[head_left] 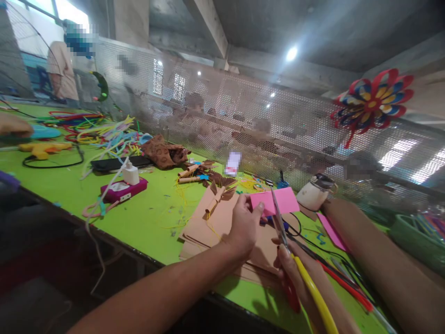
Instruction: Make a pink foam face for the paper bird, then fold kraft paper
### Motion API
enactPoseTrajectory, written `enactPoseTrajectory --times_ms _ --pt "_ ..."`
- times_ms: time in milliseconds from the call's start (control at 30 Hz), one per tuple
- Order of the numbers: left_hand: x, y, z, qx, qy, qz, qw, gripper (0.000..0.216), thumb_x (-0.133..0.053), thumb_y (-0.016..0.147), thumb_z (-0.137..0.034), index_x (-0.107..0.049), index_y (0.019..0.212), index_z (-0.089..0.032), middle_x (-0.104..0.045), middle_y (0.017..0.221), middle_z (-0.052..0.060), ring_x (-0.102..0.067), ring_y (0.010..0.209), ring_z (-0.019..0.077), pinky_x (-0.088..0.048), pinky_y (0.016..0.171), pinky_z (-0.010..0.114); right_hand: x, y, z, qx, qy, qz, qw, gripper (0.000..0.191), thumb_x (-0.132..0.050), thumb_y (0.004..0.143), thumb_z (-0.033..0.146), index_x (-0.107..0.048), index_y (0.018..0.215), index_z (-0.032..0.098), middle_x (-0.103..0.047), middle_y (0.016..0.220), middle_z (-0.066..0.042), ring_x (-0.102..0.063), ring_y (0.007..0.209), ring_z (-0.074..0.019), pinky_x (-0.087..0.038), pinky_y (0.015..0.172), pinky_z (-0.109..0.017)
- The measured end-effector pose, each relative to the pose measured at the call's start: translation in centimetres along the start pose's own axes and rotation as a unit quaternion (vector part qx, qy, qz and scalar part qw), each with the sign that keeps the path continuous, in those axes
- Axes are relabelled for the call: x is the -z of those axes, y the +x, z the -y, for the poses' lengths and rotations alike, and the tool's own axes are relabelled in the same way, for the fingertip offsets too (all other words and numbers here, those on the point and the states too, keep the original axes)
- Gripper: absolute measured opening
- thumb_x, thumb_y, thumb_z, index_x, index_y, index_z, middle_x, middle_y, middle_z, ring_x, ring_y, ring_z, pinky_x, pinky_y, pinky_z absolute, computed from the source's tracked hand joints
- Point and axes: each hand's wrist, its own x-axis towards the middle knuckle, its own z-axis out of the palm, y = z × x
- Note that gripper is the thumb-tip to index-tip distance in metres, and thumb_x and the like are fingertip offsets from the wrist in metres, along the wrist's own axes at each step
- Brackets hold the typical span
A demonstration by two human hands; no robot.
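Observation:
My left hand (241,227) pinches the left end of a strip of pink paper (288,200), thumb on top, above a stack of brown paper sheets (198,225). In my right hand (299,266) is a pair of scissors (279,222) with one yellow and one red handle. The scissor blades point up and away from me and cross the pink paper near its middle. How deep the blades sit in the paper, I cannot tell. Small rolled brown paper pieces (214,200) with dark fringed ends and yellow string lie just left of my left hand.
Another person's arm (365,236) reaches in from the right, beside a white jug (313,192) and a pink strip (332,232). A purple power strip (125,189), yellow glue gun (45,149) and colored pipe cleaners (104,132) lie left. A green basket (413,241) stands right.

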Motion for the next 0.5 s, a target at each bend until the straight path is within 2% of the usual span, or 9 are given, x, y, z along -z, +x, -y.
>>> enactPoseTrajectory --times_ms 267,500 --pt "0.1 0.0 0.2 -0.001 0.004 0.000 1.000 0.016 -0.061 0.075 -0.019 -0.049 0.085 -0.016 -0.059 0.074 -0.001 -0.049 0.053 0.0068 -0.040 0.052 0.019 0.1 -0.3 -0.2 -0.004 -0.003 -0.001 1.000 0.030 -0.052 0.090 0.035 -0.057 0.114 0.019 -0.058 0.117 -0.007 -0.059 0.098 -0.0206 -0.051 0.082 -0.039" --pt "0.2 0.1 0.4 0.010 0.005 -0.005 1.000 0.016 -0.061 0.073 -0.018 -0.049 0.083 -0.016 -0.059 0.073 -0.001 -0.049 0.052 0.0068 -0.040 0.051 0.019 -1.1 -0.1 -1.1 -0.007 -0.001 -0.020 1.000 0.030 -0.052 0.090 0.036 -0.057 0.114 0.018 -0.059 0.115 -0.007 -0.059 0.095 -0.0198 -0.052 0.080 -0.039"
